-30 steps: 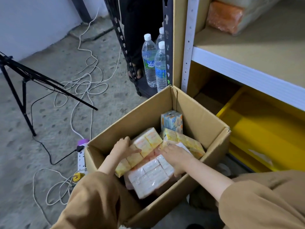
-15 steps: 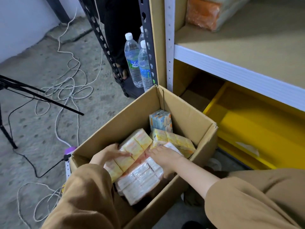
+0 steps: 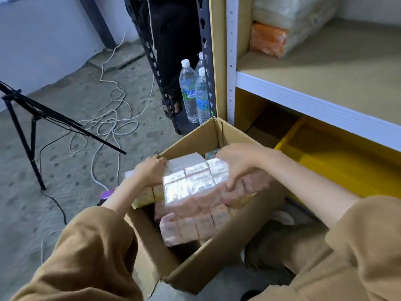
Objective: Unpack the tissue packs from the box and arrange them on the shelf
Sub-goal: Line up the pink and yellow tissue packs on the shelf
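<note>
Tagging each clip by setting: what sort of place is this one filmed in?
Most likely a storeroom or stockroom, set up for recording. Signs: boltless metal shelving holding wrapped bulk bundles, a bare concrete floor with loose cables and a tripod, and a cardboard box of tissue packs.

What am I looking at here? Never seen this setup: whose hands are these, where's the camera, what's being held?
No machine: a person's bare hands, filmed by one camera on their head, looking down. The left hand and right hand grip a wrapped tissue bundle from either side, above an open cardboard box on the floor. More packs lie inside. Right is the shelf, holding a wrapped bale. Behind stand water bottles.
</note>
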The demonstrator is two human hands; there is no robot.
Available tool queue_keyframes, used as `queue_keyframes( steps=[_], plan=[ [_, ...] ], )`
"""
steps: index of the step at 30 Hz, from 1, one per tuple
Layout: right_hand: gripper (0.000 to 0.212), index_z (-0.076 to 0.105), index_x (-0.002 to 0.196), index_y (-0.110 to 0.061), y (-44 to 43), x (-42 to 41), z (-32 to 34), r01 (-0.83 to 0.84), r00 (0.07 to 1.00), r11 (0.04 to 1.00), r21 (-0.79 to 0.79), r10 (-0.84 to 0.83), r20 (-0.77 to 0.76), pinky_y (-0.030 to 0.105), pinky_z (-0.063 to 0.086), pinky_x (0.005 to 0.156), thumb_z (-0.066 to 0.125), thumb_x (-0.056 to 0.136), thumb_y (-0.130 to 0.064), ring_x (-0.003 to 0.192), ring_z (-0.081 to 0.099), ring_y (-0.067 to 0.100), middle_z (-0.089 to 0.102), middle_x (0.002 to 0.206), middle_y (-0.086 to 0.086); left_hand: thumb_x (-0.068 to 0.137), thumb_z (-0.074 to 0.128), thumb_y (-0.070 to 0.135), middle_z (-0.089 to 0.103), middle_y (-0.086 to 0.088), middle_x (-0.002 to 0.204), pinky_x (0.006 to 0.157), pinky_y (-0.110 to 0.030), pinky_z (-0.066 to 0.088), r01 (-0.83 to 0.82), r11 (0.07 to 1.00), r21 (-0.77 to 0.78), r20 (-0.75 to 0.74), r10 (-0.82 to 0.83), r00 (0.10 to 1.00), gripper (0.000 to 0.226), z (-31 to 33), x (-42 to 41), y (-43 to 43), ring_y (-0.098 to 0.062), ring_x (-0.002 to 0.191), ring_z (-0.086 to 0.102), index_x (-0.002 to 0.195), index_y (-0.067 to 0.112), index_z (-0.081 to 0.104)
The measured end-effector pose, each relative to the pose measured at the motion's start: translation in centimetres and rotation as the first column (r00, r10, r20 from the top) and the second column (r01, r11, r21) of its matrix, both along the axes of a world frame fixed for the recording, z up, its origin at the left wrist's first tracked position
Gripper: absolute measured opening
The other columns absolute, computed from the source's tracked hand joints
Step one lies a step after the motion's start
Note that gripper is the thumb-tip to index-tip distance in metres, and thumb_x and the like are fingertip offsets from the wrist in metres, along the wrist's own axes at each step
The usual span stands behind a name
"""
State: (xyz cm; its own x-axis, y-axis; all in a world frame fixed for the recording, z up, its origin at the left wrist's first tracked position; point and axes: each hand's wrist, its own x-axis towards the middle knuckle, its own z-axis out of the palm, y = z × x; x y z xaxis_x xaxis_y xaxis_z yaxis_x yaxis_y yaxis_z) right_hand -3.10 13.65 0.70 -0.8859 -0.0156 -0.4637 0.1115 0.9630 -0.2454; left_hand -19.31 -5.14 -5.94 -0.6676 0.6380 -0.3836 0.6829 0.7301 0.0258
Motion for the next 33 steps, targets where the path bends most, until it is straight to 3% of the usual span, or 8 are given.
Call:
queue_keyframes(
  steps=[5,10,12,17,21,23,27,33],
  plan=[
    [0.056,0.06,0.112,-0.016,4.3,4.9,8.2,0.221,0.974,0.975,0.021,-0.22,-0.059,0.033,0.046,0.086,0.078,0.065,-0.04,0.1,0.056,0.021,0.061,0.106,0.002,0.065,0.079,0.046,0.048,-0.014,0.135,0.101,-0.039,0.041,0.031,0.99,0.139,-0.103,-0.017,0.995,0.09,8.7,1.3,2.1,-0.031,0.125,0.046,0.137,0.008,0.041],
    [0.048,0.068,0.09,-0.018,10.9,12.7,13.7,0.46,0.88,0.888,-0.012,-0.458,-0.129,0.012,0.044,0.064,0.082,0.057,-0.048,0.076,0.06,0.011,0.067,0.087,-0.003,0.055,0.079,0.057,0.048,-0.01,0.137,0.105,-0.041,0.04,0.11,0.956,0.273,-0.138,-0.074,0.988,0.101,17.1,4.2,6.1,-0.029,0.126,0.046,0.137,0.011,0.042],
    [0.042,0.067,0.078,-0.018,13.0,16.3,15.6,0.551,0.819,0.832,-0.055,-0.553,-0.153,0.019,0.044,0.06,0.081,0.054,-0.05,0.072,0.06,0.01,0.067,0.082,-0.002,0.037,0.068,0.072,0.05,-0.01,0.134,0.104,-0.041,0.04,0.187,0.938,0.293,-0.158,-0.146,0.977,0.115,19.6,5.7,8.8,-0.029,0.123,0.047,0.133,0.013,0.047],
    [0.117,0.064,0.083,0.004,18.5,24.9,17.6,0.74,0.624,0.664,-0.107,-0.737,-0.261,0.033,0.042,0.063,0.067,0.002,-0.081,0.072,0.064,0.028,0.07,0.087,0.022,0.062,0.08,0.049,0.044,-0.007,0.144,0.107,-0.036,0.035,0.334,0.86,0.385,-0.163,-0.293,0.942,0.092,22.9,9.8,17.0,-0.026,0.132,0.04,0.139,0.016,0.041],
    [0.127,0.067,0.09,0.001,21.7,30.2,17.6,0.835,0.503,0.54,-0.103,-0.826,-0.257,0.035,0.048,0.07,0.064,-0.007,-0.082,0.089,0.069,0.036,0.074,0.092,0.018,0.065,0.079,0.046,0.043,-0.007,0.145,0.106,-0.036,0.036,0.447,0.808,0.384,-0.164,-0.416,0.894,0.089,23.0,13.5,23.9,-0.026,0.132,0.04,0.14,0.017,0.04],
    [0.114,0.068,0.089,-0.003,22.5,32.3,17.4,0.869,0.451,0.486,-0.094,-0.856,-0.253,0.035,0.05,0.071,0.074,-0.003,-0.07,0.085,0.069,0.032,0.074,0.091,0.015,0.065,0.078,0.048,0.042,-0.007,0.146,0.108,-0.037,0.036,0.474,0.803,0.361,-0.146,-0.453,0.879,0.091,22.5,15.2,27.1,-0.027,0.133,0.039,0.141,0.017,0.038],
    [0.041,0.067,0.085,-0.007,23.3,34.8,16.4,0.926,0.325,0.36,-0.114,-0.914,-0.242,0.028,0.045,0.062,0.088,0.056,-0.026,0.074,0.063,0.023,0.073,0.095,0.014,0.068,0.077,0.047,0.027,-0.009,0.154,0.114,-0.036,0.028,0.519,0.786,0.336,-0.102,-0.517,0.85,0.093,21.1,18.1,32.1,-0.027,0.141,0.028,0.143,0.016,0.033],
    [0.039,0.065,0.091,-0.007,24.9,36.1,13.5,0.934,0.325,0.351,-0.063,-0.911,-0.252,0.016,0.04,0.054,0.086,0.062,-0.022,0.073,0.055,0.018,0.063,0.084,0.004,0.067,0.076,0.049,0.029,-0.01,0.151,0.115,-0.039,0.028,0.595,0.758,0.268,-0.097,-0.593,0.799,0.096,18.8,19.6,36.6,-0.028,0.139,0.028,0.144,0.012,0.031]
  ],
)
